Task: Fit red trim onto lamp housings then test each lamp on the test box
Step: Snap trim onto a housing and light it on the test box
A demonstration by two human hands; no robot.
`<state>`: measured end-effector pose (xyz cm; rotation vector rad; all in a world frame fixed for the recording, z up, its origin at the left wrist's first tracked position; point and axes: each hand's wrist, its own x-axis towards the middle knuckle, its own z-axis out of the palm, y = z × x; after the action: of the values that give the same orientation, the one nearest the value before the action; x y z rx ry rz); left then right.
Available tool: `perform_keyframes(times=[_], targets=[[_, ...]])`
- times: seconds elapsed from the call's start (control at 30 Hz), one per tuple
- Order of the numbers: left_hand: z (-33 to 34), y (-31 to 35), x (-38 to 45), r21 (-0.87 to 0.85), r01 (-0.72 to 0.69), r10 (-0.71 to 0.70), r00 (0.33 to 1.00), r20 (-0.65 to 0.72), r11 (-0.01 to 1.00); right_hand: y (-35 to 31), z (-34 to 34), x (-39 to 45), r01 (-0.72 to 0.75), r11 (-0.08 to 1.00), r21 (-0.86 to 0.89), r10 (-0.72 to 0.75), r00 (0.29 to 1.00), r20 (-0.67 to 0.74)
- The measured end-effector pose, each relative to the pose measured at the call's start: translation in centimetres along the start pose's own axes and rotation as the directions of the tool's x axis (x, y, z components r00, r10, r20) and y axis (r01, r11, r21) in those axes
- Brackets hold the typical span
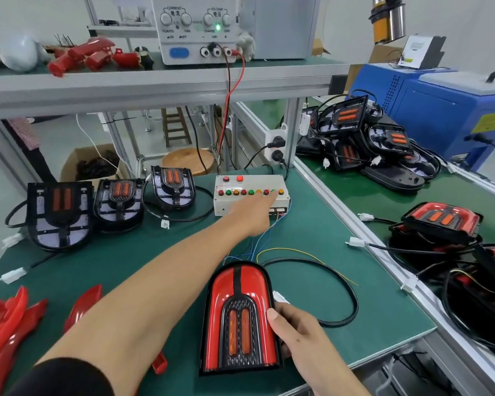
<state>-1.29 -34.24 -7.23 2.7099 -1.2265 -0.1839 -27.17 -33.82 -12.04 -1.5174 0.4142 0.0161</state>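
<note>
- Right now, from my head camera, my left hand (255, 207) reaches far across the green mat (183, 252) to the test box (250, 195), fingers stretched out straight, the tips on the row of coloured buttons near the box's right end; it grasps nothing.
- My right hand (295, 330) grips the right side of the trimmed lamp (240, 318), thumb on its red face, fingers curled under its edge.
- That lamp lies at the near edge of the mat, rounded end pointing away from me, red trim around a black centre with two orange bars.
- Its black cable (340, 284) loops to the right over the mat, and thin coloured wires (257, 244) run from the box toward the lamp.
- Three bare housings (117, 201) stand in a row along the far left of the mat, left of the test box, without red trim.
- Loose red trim pieces (12, 315) lie at the near left corner.
- A power supply (196, 27) sits on the upper shelf (155, 84), a green light lit, red leads dropping toward the box.
- More lamps (366, 138) are piled on the bench to the right, beside a blue machine (440, 110).
</note>
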Motion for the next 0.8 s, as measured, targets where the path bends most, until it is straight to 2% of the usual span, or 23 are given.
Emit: perform_keyframes(times=[0.2, 0.47, 0.67, 0.8], targets=[[-0.2, 0.1, 2.0, -0.016, 0.065, -0.063, 0.995, 0.075, 0.998, 0.1, -0.2, 0.1, -0.014, 1.0, 0.008, 0.014, 1.0, 0.018], [-0.4, -0.3, 2.9, 0.091, 0.05, -0.057, 0.995, 0.077, 0.995, 0.5, 0.0, 0.6, 0.019, 0.999, -0.028, -0.02, 0.999, -0.037], [-0.4, -0.5, 2.7, 0.082, 0.036, -0.042, 0.997, 0.071, 0.996, 0.1, 0.0, 0.1, -0.016, 0.999, -0.048, 0.015, 0.999, -0.039], [-0.2, -0.6, 2.5, 0.053, 0.05, -0.054, 0.996, 0.073, 0.997, 0.0, 0.0, -0.2, -0.066, 0.998, 0.01, 0.066, 0.997, -0.046]])
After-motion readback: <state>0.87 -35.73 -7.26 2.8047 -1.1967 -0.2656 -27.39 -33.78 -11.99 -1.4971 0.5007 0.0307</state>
